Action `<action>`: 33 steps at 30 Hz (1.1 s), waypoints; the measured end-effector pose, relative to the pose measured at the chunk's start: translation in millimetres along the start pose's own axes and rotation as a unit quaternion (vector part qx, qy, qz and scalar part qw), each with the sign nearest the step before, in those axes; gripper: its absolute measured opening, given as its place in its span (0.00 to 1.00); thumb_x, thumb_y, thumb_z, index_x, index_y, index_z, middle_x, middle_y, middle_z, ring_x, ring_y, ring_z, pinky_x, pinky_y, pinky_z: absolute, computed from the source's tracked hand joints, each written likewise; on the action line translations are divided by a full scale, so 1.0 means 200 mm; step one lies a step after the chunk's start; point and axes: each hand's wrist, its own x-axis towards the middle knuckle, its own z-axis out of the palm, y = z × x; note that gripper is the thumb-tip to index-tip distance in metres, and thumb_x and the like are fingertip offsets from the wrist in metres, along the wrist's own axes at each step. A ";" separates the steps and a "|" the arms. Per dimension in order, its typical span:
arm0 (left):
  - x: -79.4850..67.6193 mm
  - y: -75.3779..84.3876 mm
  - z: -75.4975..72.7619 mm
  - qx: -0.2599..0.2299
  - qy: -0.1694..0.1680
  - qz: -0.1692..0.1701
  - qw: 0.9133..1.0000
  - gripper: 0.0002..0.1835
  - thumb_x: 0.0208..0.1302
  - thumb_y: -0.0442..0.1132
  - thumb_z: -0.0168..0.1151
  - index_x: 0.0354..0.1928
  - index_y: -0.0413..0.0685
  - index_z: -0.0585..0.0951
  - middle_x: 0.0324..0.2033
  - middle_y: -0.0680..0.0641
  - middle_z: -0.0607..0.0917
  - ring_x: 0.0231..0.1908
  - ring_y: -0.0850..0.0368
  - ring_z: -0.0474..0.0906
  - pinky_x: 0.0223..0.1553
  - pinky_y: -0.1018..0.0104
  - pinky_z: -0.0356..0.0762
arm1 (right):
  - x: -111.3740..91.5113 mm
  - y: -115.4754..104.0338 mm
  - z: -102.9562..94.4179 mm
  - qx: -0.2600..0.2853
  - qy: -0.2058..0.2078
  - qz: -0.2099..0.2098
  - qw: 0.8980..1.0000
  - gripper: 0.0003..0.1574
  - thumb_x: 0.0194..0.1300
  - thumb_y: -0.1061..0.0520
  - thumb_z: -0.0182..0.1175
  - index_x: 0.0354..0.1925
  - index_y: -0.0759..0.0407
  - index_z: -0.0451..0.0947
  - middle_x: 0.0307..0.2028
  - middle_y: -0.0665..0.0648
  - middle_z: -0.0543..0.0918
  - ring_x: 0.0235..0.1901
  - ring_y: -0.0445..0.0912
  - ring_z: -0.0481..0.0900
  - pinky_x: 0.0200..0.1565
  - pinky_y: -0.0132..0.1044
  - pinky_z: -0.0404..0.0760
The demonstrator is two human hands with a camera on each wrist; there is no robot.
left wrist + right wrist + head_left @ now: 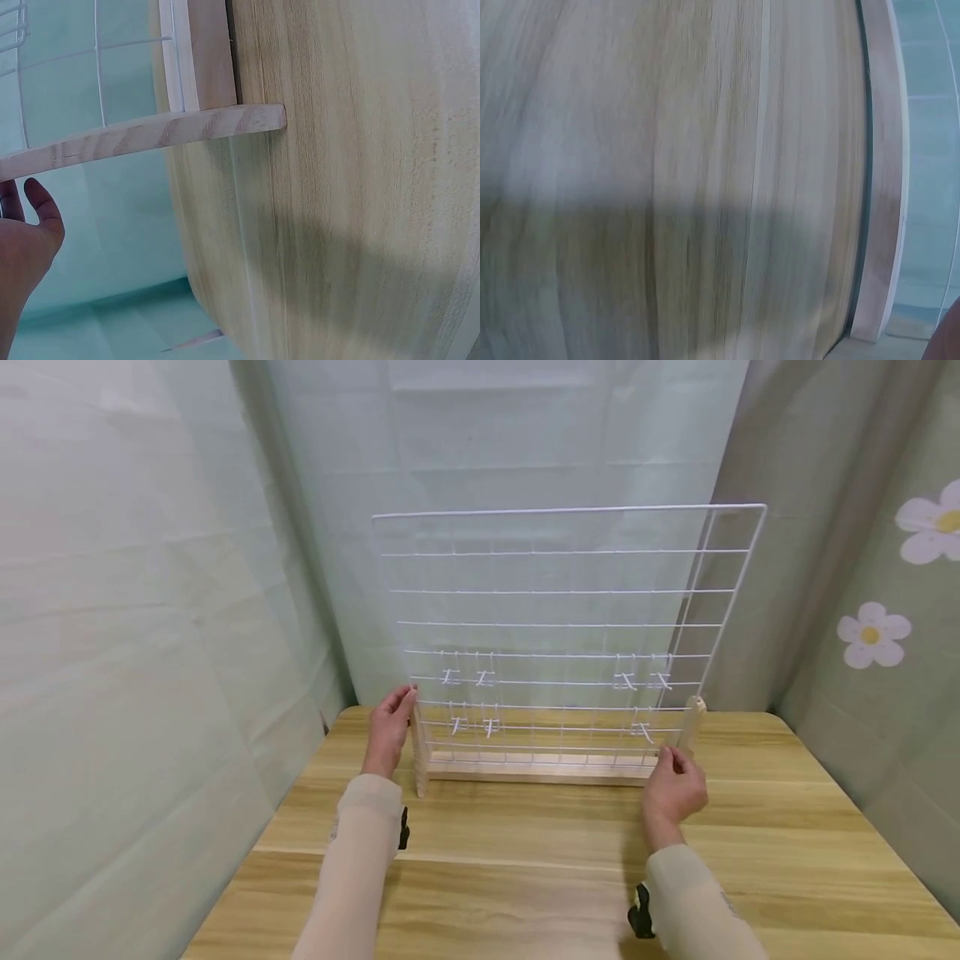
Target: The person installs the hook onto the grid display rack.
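Observation:
A white wire grid rack (pixel 558 625) stands upright in a wooden base (pixel 536 770). Several small white hooks (pixel 487 727) hang on its lower wires, in two rows at the left and right. My left hand (pixel 388 731) holds the top of the left wooden upright (pixel 150 133) with its fingertips. Low in front of the right wooden upright (pixel 692 722) is my right hand (pixel 675 789), its thumb and fingers brought together near the grid's lower right corner. Whether anything lies between those fingertips is hidden. Only a sliver of that hand enters the right wrist view.
The rack stands toward the back of a wood-grain table (pixel 525 877). Pale green curtains (pixel 150 593) hang behind and at both sides, the right one printed with white flowers (pixel 873 635). Black wrist devices (pixel 641 912) sit on both sleeves.

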 end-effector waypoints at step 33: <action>-0.17 -0.29 -0.27 0.544 -0.103 0.118 0.824 0.31 0.74 0.55 0.53 0.69 0.41 0.70 0.67 0.31 0.67 0.68 0.33 0.59 0.63 0.31 0.54 | 0.63 0.19 -0.53 -0.396 -0.360 -0.270 0.801 0.41 0.78 0.38 0.40 0.68 0.71 0.61 0.64 0.82 0.60 0.60 0.78 0.60 0.56 0.73 0.59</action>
